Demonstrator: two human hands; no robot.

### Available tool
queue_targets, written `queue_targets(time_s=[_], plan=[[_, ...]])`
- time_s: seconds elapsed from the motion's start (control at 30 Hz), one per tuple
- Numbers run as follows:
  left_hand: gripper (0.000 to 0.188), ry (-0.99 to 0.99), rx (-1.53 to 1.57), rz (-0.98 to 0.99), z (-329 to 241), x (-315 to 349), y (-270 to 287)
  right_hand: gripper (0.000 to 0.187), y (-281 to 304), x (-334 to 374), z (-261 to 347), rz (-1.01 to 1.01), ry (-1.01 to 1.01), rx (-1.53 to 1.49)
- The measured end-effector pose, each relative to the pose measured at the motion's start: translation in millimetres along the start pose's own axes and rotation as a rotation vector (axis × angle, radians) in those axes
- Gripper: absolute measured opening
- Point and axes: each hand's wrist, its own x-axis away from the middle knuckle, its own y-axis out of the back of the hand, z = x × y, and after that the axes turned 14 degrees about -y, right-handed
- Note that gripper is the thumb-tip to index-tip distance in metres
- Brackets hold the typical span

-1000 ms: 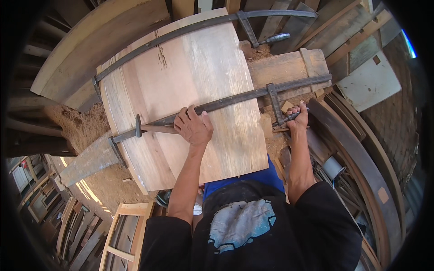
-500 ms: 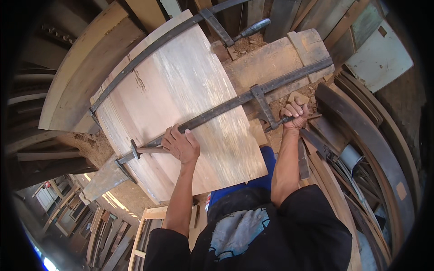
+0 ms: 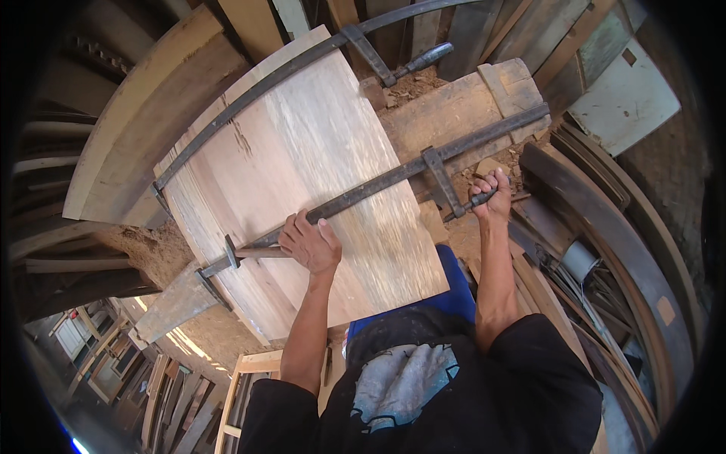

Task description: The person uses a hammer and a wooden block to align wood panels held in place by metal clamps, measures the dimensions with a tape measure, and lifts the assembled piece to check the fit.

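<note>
A wide panel of pale, joined boards point(image 3: 363, 219) lies flat, with a long dark metal bar clamp point(image 3: 355, 191) across it. My left hand point(image 3: 311, 244) is on the clamp's bar, its fingers curled over it. What looks like a hammer point(image 3: 265, 253) lies along the bar, with its dark head toward the panel's left edge and the end of its wooden handle hidden under my left hand. At the panel's right side, my right hand point(image 3: 490, 195) is closed in a fist round the screw handle point(image 3: 478, 200) of the clamp's sliding jaw point(image 3: 442, 180).
A second bar clamp point(image 3: 249, 94) spans the panel's far side, its handle point(image 3: 429, 57) pointing right. Below the panel is a thick worn plank point(image 3: 446, 110), with sawdust around. Curved timbers point(image 3: 605, 219) stand at the right, a curved board point(image 3: 151, 113) at the left, a wooden frame point(image 3: 231, 393) near-left.
My right hand has turned slightly on the screw handle, its fingers angled differently. My left hand stays on the bar. The whole view has shifted a little.
</note>
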Motion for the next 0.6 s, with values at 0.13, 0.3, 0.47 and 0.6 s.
queue_targets(time_s=[0.13,0.3,0.47,0.6], plan=[[0.044,0.036,0.040,0.013,0,3,3,0.026,-12,4,-4,-0.200,0.057,0.127],[0.046,0.042,0.054,0.009,3,1,2,0.025,-18,0,-3,-0.347,0.074,0.195],[0.046,0.032,0.056,0.006,1,-3,7,0.024,-10,2,1,-0.251,0.042,0.166],[0.045,0.019,-0.002,0.021,3,0,4,0.025,-35,24,-11,-0.046,-0.003,0.141]])
